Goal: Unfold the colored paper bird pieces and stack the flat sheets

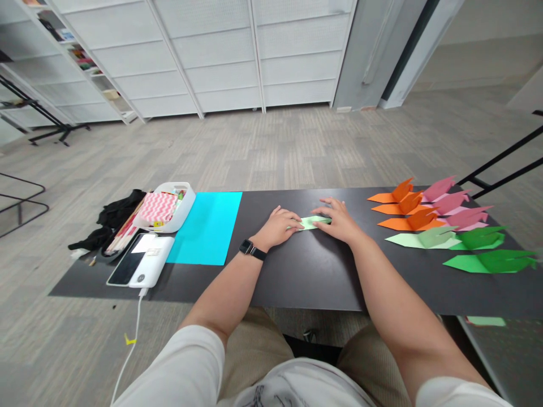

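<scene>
A narrow folded strip of light green paper (311,223) lies on the dark table in front of me. My left hand (280,227), with a black watch at the wrist, holds the strip's left end under its fingers. At the other end, my right hand (337,220) grips the paper between thumb and index finger, its other fingers spread. Parts of both paper ends are hidden by the fingers. To the right stand folded paper birds: orange ones (409,207), pink ones (460,204), a pale green one (428,238) and green ones (492,262).
Left of my hands lies a bright blue sheet (210,229). Beside it are a white basket (186,206) of small items, a phone (131,261), a white power bank (151,261) with a cable, and black cloth (121,212). The dark tabletop (305,277) ends near my lap.
</scene>
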A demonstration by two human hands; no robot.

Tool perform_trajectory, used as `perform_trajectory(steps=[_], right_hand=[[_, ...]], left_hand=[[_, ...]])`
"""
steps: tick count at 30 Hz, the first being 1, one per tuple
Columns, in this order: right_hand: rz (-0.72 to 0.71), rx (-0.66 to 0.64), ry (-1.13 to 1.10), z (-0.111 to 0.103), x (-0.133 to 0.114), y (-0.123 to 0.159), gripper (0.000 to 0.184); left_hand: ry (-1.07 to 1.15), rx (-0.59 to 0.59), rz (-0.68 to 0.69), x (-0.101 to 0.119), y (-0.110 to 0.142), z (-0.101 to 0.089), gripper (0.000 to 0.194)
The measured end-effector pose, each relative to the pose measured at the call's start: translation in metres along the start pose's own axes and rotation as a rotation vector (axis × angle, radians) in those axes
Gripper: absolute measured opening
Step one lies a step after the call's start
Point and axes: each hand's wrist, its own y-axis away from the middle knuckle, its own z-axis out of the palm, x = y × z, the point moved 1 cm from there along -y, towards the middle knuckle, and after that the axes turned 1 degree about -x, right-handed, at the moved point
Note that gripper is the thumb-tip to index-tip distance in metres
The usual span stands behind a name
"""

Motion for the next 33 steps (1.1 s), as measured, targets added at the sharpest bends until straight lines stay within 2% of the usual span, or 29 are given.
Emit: perform_trajectory(steps=[4, 8, 16, 20, 23, 28, 33], right_hand=[[-0.025, -0.010, 0.014, 0.010, -0.007, -0.002, 0.030], [-0.010, -0.017, 0.025, 0.018, -0.003, -0.003, 0.031], [0.015, -0.037, 0.020, 0.019, 0.002, -0.005, 0.033], [0.019, -0.043, 0.014, 0.018, 0.002, -0.006, 0.033], [0.023, -0.041, 0.012, 0.019, 0.001, -0.006, 0.032], [0.033, -0.046, 0.016, 0.017, -0.001, -0.005, 0.032], [0.045, -0.077, 0.026, 0.008, 0.014, -0.002, 0.036]], left_hand=[[-0.004, 0.000, 0.006, 0.000, 0.001, 0.000, 0.024], [0.002, -0.001, -0.016, -0.001, 0.001, -0.001, 0.023], [0.033, 0.009, -0.090, -0.005, 0.007, -0.013, 0.032], [0.050, 0.029, -0.036, -0.001, 0.007, -0.017, 0.032], [0.063, 0.040, 0.024, 0.004, 0.004, -0.012, 0.028], [0.025, 0.021, 0.029, 0.004, -0.001, -0.001, 0.019], [-0.003, 0.037, 0.034, -0.001, -0.002, 0.003, 0.018]])
